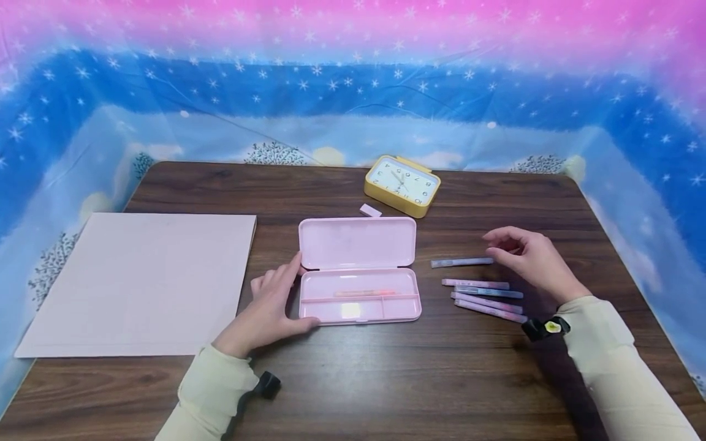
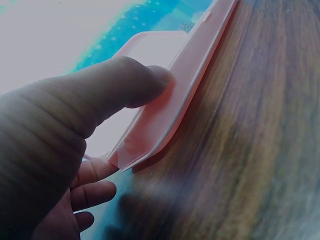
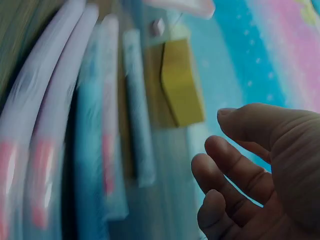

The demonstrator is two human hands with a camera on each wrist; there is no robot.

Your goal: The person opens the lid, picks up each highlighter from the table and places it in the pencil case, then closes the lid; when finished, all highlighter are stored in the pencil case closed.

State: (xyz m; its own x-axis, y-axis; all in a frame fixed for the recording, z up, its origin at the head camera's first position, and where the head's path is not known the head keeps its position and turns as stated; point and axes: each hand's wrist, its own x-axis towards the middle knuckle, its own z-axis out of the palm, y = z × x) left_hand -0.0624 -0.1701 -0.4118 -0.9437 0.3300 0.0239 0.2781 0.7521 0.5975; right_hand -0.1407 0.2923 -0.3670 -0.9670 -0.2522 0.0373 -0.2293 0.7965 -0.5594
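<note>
A pink pencil case (image 1: 358, 311) lies with its lid raised at the middle of the table. One orange-tipped pen (image 1: 364, 293) is in its back compartment. My left hand (image 1: 270, 306) holds the case at its left end; in the left wrist view the thumb (image 2: 125, 82) presses the front wall. To the right of the case, my right hand (image 1: 532, 260) hovers by the end of a lone blue-grey pen (image 1: 462, 263), its fingers loosely bent with nothing between them. Nearer the front, several pink and blue pens (image 1: 488, 294) lie side by side.
A yellow alarm clock (image 1: 402, 185) stands behind the case, with a small pale eraser (image 1: 370, 211) in front of it. A large white board (image 1: 149, 282) covers the table's left side. Patterned cloth (image 1: 342, 92) hangs around the back and sides.
</note>
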